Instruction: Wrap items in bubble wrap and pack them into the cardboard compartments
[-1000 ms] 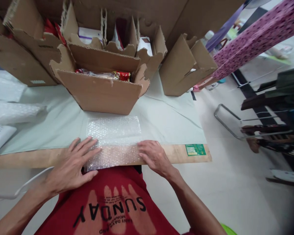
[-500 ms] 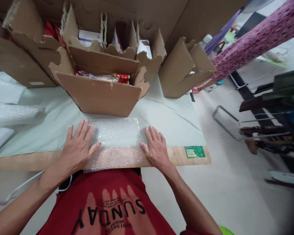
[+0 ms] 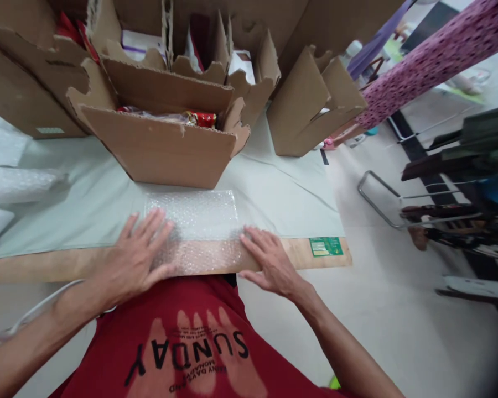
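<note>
A sheet of clear bubble wrap [image 3: 197, 224] lies flat at the near edge of the table, half on the pale cloth [image 3: 274, 193] and half on the bare wooden strip [image 3: 50, 265]. My left hand [image 3: 139, 257] rests flat on the sheet's left part with fingers spread. My right hand [image 3: 269, 260] lies flat at the sheet's right edge, fingers stretched out toward the wrap. Neither hand grips anything.
An open cardboard box [image 3: 161, 149] with red packets inside stands just behind the wrap. More cut cardboard boxes [image 3: 311, 110] crowd the back. A bubble wrap roll [image 3: 16, 185] lies at the left. A green sticker [image 3: 326, 246] marks the table edge. A person's patterned sleeve [image 3: 431, 61] reaches in at upper right.
Both hands slid forward along the sides of the bubble wrap, then drew back toward the near edge. The left hand now lies further onto the sheet.
</note>
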Available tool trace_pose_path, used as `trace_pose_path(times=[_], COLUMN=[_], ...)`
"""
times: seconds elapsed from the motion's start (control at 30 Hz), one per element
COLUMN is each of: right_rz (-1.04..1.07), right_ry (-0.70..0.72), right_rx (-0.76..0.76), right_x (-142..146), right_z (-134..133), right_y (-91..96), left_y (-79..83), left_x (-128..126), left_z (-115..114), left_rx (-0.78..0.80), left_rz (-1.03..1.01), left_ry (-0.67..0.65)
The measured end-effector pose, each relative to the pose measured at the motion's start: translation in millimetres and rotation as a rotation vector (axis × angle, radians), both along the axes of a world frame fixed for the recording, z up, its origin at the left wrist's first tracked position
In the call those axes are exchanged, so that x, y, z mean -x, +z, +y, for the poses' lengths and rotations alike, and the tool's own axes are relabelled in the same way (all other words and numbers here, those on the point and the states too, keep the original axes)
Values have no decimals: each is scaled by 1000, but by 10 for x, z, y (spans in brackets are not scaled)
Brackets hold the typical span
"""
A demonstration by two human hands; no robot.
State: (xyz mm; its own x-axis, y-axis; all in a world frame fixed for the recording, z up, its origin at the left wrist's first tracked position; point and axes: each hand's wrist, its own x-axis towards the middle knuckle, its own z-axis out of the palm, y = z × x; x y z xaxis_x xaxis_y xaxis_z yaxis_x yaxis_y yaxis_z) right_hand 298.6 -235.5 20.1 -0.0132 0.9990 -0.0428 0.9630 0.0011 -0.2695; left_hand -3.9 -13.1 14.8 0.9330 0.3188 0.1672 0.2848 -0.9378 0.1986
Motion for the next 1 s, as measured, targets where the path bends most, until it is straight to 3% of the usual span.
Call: trace_pose_path(times=[0.1,0.17,0.3,0.43,0.53,0.67,0.8,1.0], right_rz=[38,32,35,142,333,567,590,212], right_ry=[101,88,86,101,0,-326,-505,-427], right_rx=[27,13,-64,-225,-340,-342,-366,-277], right_x=[179,267,281,257,258,203,78,-16], right_z=[-68,-32,-30,-93,-86,50,319,599], right_y=[0,-28,-55,-20,77,171,42,-200], left_y=[-26,-82,-130,-76,45,230,202,-13], left_x=[0,6,102,198,187,12,-263,-447], left_z=[-252,-318,-225,-131,-127,-92,29,138], left_rx=[51,68,102,238,454,657,563,190], left_rz=[43,52,-27,-170,-276,-283,-278,-120], left_ry=[-187,-200,-163,-162,8,465,673,587])
